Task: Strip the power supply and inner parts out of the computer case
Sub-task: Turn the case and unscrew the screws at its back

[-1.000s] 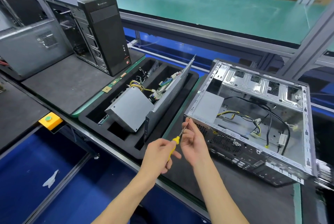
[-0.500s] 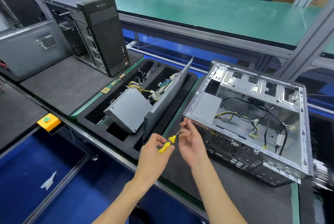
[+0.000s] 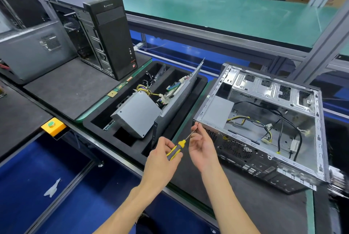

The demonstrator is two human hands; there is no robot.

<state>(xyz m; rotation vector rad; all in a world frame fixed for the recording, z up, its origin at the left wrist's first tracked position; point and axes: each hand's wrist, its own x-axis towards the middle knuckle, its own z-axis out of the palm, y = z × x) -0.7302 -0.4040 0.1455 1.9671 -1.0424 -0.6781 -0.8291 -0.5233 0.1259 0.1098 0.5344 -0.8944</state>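
Left hand (image 3: 160,160) grips yellow screwdriver (image 3: 176,149) handle — right hand (image 3: 203,149) fingers pinch its shaft near tip, just beside open computer case (image 3: 264,126) near-left corner.

Head cam, wide-angle, looks fwd/down, close over the workbench (image 3: 245,16).

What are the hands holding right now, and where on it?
Left hand grips the yellow-and-grey screwdriver by its handle; right hand pinches its thin metal shaft near the tip.
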